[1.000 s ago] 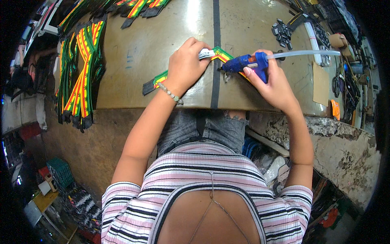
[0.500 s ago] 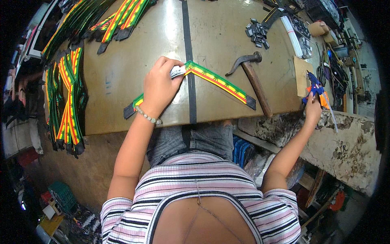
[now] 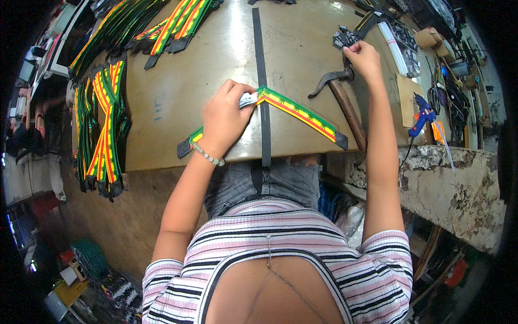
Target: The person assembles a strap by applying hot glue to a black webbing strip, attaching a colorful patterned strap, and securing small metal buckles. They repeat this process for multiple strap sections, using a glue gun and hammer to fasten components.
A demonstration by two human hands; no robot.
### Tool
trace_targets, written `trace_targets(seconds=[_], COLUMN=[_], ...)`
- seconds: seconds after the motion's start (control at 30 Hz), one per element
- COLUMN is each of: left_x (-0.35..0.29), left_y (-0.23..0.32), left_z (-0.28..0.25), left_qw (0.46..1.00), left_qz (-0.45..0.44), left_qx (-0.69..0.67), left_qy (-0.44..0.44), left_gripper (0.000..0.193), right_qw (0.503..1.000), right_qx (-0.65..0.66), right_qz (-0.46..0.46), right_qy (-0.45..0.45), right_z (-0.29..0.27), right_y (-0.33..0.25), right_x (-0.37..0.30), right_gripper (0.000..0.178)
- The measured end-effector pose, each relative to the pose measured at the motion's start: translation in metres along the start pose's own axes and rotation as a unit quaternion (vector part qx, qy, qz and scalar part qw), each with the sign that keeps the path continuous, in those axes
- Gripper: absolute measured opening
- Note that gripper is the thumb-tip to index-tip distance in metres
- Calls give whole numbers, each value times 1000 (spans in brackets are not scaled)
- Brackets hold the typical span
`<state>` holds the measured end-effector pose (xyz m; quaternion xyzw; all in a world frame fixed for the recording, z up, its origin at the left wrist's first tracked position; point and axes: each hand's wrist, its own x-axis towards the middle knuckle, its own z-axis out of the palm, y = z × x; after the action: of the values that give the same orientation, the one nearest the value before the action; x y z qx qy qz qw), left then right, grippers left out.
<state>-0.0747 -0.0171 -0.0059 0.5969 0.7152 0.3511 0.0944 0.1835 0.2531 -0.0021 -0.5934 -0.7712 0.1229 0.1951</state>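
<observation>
A strap striped green, yellow and red, with dark leaf shapes and black ends (image 3: 302, 117), lies bent into a peak on the table. My left hand (image 3: 226, 116) is closed on it left of the peak and covers much of that side. Between its thumb and forefinger shows a small white printed piece (image 3: 248, 100). My right hand (image 3: 364, 59) is at the pile of small black pieces (image 3: 345, 36), just above the hammer (image 3: 345, 102). Its thumb and forefinger are pinched together; what is between them is too small to make out.
A blue glue gun (image 3: 423, 116) with an orange part rests at the table's right edge. White sticks (image 3: 393, 47) lie beyond it. Bundles of striped straps (image 3: 105, 129) hang over the left edge, with more at the back left. A black band (image 3: 263, 65) crosses the tabletop.
My right hand has let go of the glue gun and moved left and forward to the small black pieces. My left hand keeps its hold on the strap.
</observation>
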Motion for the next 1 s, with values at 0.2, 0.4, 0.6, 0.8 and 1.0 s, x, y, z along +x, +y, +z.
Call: trace_targets(seconds=[0.2,0.4,0.6,0.8,1.0], left_x=[2,-2,-7,4,13], left_y=[3,27,39,23,13], left_z=[-7,-15,-17,-19,-8], left_qw=[999,981,924,944,977], left_qz=[3,1,-131,-181,-184], left_qx=[-31,-180,-356,-275,-103], left_qy=[-17,67,-46,-21,-45], left_gripper=[12,13,22,23,30], right_qw=[939,871,844,821,879], right_qx=[342,472,513,554,459], right_qz=[31,-3,-89,5,19], right_qy=[-29,-134,-127,-142,-128], right_z=[-37,-32,-10,9,26], right_y=[-19,-96,-140,-125,-114], right_x=[-54,-148,-189,-186,-188], right_gripper=[14,24,14,22,16])
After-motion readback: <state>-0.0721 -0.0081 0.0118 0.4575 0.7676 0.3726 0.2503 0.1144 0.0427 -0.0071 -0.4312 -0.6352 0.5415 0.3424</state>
